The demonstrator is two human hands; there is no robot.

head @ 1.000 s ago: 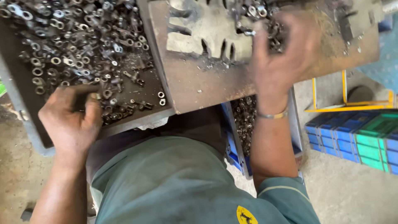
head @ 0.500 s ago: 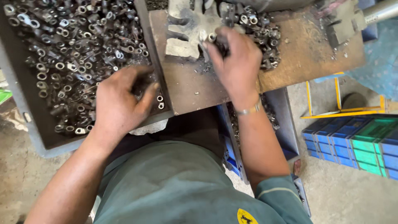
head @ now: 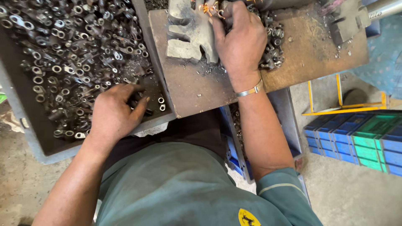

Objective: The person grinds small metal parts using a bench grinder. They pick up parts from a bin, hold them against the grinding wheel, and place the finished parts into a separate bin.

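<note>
Far left, a grey tray (head: 25, 138) is seen, heaped with small dark metal lugs (head: 75, 50), too many to count; most lie in the upper part, away from the body, with a thin scatter near the front rim. The left hand (head: 113, 115) is laid on that front scatter, fingers curled down onto the lugs; whether one is pinched cannot be told, since the fingertips are hidden. The bulk of the pile lies ahead and left of those fingers. Two loose rings (head: 161, 104) are seen just right of the left hand.

Centre, one rusty plate (head: 201, 90) is set beside the tray. On it lies one grey notched block (head: 190, 37), long axis running away from the body. The right hand (head: 240, 44) is pressed on the block's right edge, fingers closed, orange glints at the fingertips; what is gripped cannot be told. A second, smaller lug pile (head: 272, 42) touches that hand's right side.

Far right, stacked blue and green bins (head: 360, 140) stand on the floor.
</note>
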